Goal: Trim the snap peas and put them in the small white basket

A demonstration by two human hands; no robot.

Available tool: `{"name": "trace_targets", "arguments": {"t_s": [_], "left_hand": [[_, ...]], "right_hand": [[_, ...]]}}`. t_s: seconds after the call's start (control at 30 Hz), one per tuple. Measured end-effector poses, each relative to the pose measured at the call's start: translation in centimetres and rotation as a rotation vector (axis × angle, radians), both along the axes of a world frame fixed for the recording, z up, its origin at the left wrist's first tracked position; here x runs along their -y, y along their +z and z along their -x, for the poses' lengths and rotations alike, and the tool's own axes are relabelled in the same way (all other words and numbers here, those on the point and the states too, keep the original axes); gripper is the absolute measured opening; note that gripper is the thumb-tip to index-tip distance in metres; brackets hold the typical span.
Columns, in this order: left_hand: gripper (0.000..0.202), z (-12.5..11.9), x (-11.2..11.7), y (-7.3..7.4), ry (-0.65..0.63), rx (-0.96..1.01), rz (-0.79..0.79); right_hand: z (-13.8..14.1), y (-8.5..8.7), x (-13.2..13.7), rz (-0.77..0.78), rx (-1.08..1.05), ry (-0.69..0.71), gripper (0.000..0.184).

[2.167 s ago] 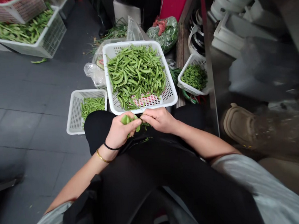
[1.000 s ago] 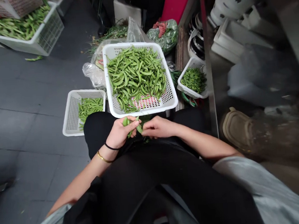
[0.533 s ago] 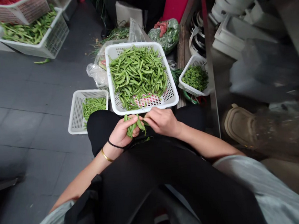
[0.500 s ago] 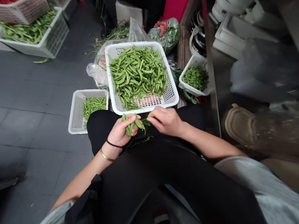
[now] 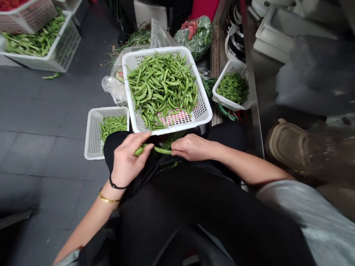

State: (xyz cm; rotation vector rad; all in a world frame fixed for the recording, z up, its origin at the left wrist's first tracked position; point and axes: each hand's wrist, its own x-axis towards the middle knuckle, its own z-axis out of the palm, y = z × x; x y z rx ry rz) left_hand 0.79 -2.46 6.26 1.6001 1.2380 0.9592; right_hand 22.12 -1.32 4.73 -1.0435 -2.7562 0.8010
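Observation:
Sugar snap pea pods [image 5: 163,83] fill most of a large white perforated basket [image 5: 206,106] in front of my knees. My left hand [image 5: 128,157], back upward, is closed on some pea pods [image 5: 139,150], mostly hidden by the fingers. Close by, my right hand [image 5: 194,147] pinches the end of a single pea pod [image 5: 163,150], which points toward the left hand. Both hands are just below the basket's near rim, over my lap. At the left, a smaller white basket [image 5: 92,133] contains more pods [image 5: 114,125].
A small white basket of leafy greens [image 5: 233,88] stands right, beside a metal edge [image 5: 255,118]. Stacked baskets [image 5: 66,47] stand far left. Plastic bags of greens [image 5: 196,37] lie behind the large basket. Another person's dark-clothed legs [image 5: 182,5] are at the top.
My left hand has turned over from palm up to back up and moved left, hiding most of its pods. My right hand now has a single pod sticking out of its fingers.

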Motion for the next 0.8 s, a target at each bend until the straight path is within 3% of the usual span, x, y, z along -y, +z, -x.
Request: {"name": "trace_targets", "arguments": {"t_s": [0.1,0.13,0.17,0.27,0.37,0.47,0.5,0.6,0.7,0.8], "left_hand": [[0.012,-0.2,0.0,0.4,-0.329,-0.198,-0.057],[0.008,-0.5,0.1,0.3,-0.377,-0.222,-0.048],[0.006,-0.9,0.1,0.1,-0.366,-0.221,-0.033],[0.013,-1.4,0.3,-0.5,-0.148,-0.034,0.114],[0.022,-0.6,0.1,-0.7,-0.016,0.37,0.386],[0.031,0.7,-0.2,-0.5,-0.062,0.7,0.5],[0.034,0.9,-0.3,-0.5,-0.109,0.759,0.504],[0.04,1.0,-0.2,-0.9,-0.279,0.828,0.523],[0.033,0.8,0.0,-2.2,-0.404,0.842,0.582],[0.035,1.1,0.2,-3.8,-0.435,0.783,0.672]], "right_hand": [[-0.1,0.7,0.0,-0.132,-0.028,0.072,0.032],[0.0,0.9,0.1,-0.18,-0.047,0.048,0.035],[0.0,1.0,0.3,-0.227,-0.069,-0.002,0.038],[-0.3,1.0,0.8,-0.288,-0.138,-0.224,0.04],[-2.2,0.6,1.1,-0.097,-0.101,-0.215,0.035],[-4.1,0.3,0.7,0.132,0.137,-0.134,0.02],[-4.3,0.3,0.5,0.153,0.163,-0.153,0.024],[-2.7,1.0,0.0,0.168,-0.131,-0.198,0.047],[0.4,2.0,-0.3,0.281,-0.546,-0.14,0.036],[2.6,2.2,-0.4,0.434,-0.687,-0.14,0.031]]}}
